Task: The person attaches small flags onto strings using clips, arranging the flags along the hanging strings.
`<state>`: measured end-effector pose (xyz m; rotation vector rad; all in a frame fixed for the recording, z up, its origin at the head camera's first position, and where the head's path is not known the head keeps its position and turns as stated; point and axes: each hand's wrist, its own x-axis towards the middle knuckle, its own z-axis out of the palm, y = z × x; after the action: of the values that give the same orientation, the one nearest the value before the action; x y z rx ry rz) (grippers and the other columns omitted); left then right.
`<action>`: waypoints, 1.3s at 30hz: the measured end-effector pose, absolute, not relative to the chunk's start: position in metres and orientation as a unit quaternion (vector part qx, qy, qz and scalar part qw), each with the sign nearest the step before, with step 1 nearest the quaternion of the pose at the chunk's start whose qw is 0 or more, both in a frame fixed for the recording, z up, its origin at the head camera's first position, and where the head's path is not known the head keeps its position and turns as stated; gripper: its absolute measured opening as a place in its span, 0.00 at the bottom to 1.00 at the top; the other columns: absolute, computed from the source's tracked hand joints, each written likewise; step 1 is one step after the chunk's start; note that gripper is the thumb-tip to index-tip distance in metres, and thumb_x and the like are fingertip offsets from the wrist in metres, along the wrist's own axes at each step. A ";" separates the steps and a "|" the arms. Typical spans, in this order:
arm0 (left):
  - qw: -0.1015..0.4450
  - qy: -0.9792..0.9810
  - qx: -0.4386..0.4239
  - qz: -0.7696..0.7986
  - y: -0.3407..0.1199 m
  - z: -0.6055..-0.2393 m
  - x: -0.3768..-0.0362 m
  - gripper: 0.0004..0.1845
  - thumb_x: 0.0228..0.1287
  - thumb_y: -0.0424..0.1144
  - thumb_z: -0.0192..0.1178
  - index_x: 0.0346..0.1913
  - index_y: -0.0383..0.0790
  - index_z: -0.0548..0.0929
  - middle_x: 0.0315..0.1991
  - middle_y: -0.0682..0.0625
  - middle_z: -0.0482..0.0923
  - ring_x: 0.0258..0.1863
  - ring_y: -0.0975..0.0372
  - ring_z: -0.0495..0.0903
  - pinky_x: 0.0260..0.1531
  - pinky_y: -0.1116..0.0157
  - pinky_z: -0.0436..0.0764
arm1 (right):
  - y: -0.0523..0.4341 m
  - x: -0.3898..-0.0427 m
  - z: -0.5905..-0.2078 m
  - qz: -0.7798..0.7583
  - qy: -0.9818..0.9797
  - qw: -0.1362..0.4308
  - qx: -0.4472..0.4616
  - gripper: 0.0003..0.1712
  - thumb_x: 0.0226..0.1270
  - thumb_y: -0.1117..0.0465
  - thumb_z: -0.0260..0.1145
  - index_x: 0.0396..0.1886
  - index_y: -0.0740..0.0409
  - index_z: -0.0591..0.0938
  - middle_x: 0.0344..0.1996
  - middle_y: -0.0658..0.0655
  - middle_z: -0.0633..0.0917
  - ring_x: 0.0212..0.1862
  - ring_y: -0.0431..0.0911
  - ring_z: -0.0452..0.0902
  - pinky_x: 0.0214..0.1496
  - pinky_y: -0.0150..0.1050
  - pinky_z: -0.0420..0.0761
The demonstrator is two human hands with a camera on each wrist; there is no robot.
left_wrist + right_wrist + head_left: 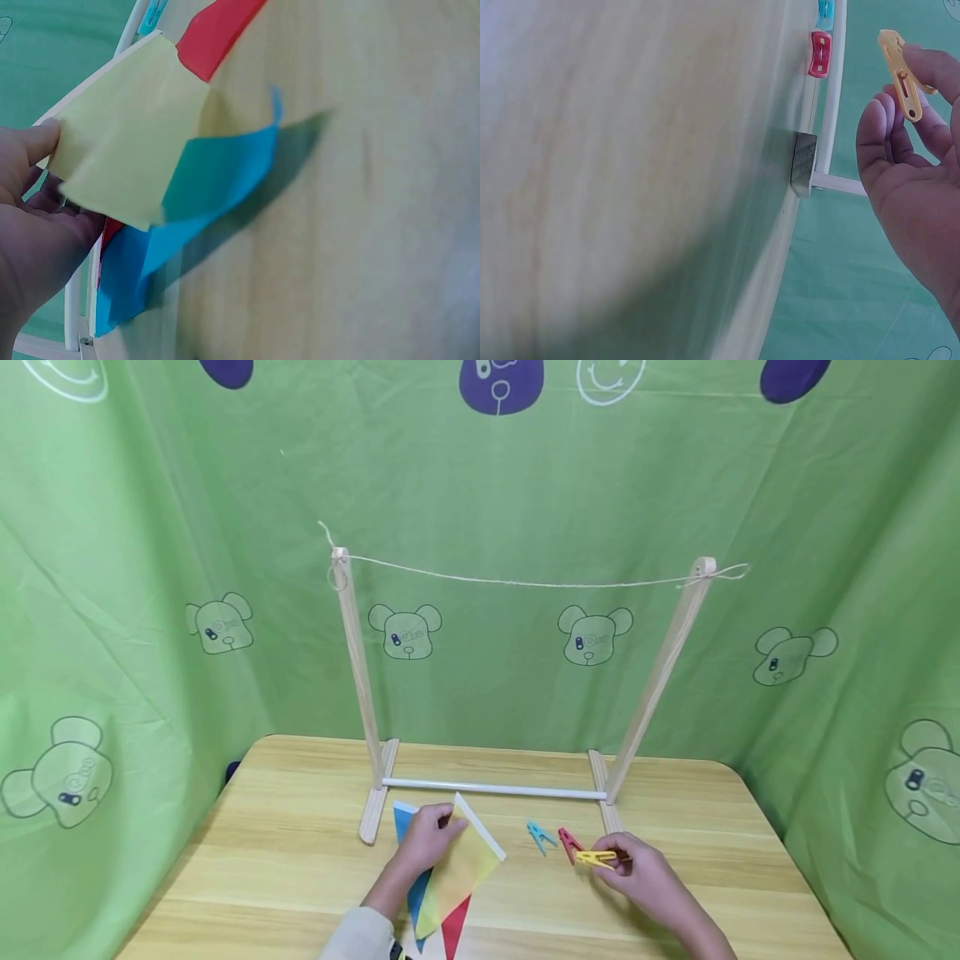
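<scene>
My left hand (429, 837) pinches a yellow triangular pennant (459, 864) by its white top edge, lifted and tilted over the table. Beneath it lie a blue pennant (417, 902) and a red pennant (454, 928), both partly covered. In the left wrist view the yellow pennant (135, 135) overlaps the blue one (217, 176). A yellow clothespin (596, 858) is pinched between thumb and fingers of my right hand (643, 872). That clothespin (901, 75) shows side-on in the right wrist view. Just left of it, a red clothespin (569, 843) and a light-blue clothespin (541, 837) lie on the table.
Behind the hands stands a wooden frame with a left post (357, 677), a right post (660, 681) and a white bottom rod (491, 789). A thin string (510, 582) sags between the post tops. Green printed cloth (480, 485) encloses the wooden table (292, 827).
</scene>
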<state>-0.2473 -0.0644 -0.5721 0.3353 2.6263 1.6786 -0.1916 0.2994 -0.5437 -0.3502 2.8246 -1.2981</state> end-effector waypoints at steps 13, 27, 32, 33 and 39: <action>-0.018 0.796 0.072 0.600 -0.063 -0.577 -0.248 0.25 0.68 0.36 0.68 0.19 0.40 0.64 0.17 0.57 0.56 0.18 0.68 0.58 0.21 0.74 0.59 | 0.300 -0.193 -0.545 -0.420 0.900 0.010 -0.115 0.14 0.61 0.65 0.77 0.44 0.58 0.84 0.35 0.52 0.81 0.34 0.33 0.75 0.36 0.29 0.83; -0.011 0.765 0.048 0.642 -0.063 -0.565 -0.245 0.11 0.65 0.36 0.71 0.31 0.31 0.84 0.20 0.53 0.66 0.19 0.69 0.64 0.20 0.74 0.64 | 0.293 -0.190 -0.534 -0.412 0.904 -0.081 -0.083 0.17 0.55 0.67 0.80 0.44 0.56 0.87 0.31 0.49 0.84 0.33 0.33 0.76 0.34 0.29 0.83; -0.012 0.765 0.046 0.642 -0.063 -0.560 -0.245 0.12 0.67 0.36 0.69 0.29 0.31 0.82 0.19 0.55 0.65 0.19 0.68 0.64 0.19 0.74 0.63 | 0.291 -0.191 -0.530 -0.414 0.892 -0.132 -0.125 0.21 0.52 0.72 0.79 0.46 0.57 0.86 0.35 0.51 0.86 0.37 0.31 0.79 0.38 0.29 0.85; -0.012 0.766 0.043 0.642 -0.063 -0.559 -0.245 0.13 0.68 0.36 0.68 0.28 0.31 0.82 0.19 0.56 0.64 0.19 0.68 0.63 0.19 0.74 0.63 | 0.290 -0.191 -0.529 -0.414 0.890 -0.141 -0.132 0.21 0.52 0.73 0.79 0.46 0.58 0.86 0.37 0.51 0.87 0.37 0.31 0.79 0.40 0.29 0.86; -0.022 0.768 0.043 0.639 -0.063 -0.557 -0.243 0.16 0.68 0.36 0.68 0.26 0.32 0.76 0.19 0.56 0.61 0.20 0.67 0.62 0.19 0.74 0.61 | 0.288 -0.193 -0.522 -0.434 0.876 -0.169 -0.128 0.21 0.54 0.72 0.79 0.48 0.60 0.85 0.38 0.53 0.88 0.39 0.33 0.81 0.46 0.26 0.85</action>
<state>-0.2433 -0.0633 -0.5575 0.1365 2.4461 2.0357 -0.1927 0.2885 -0.5222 -0.4522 3.0929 -1.5331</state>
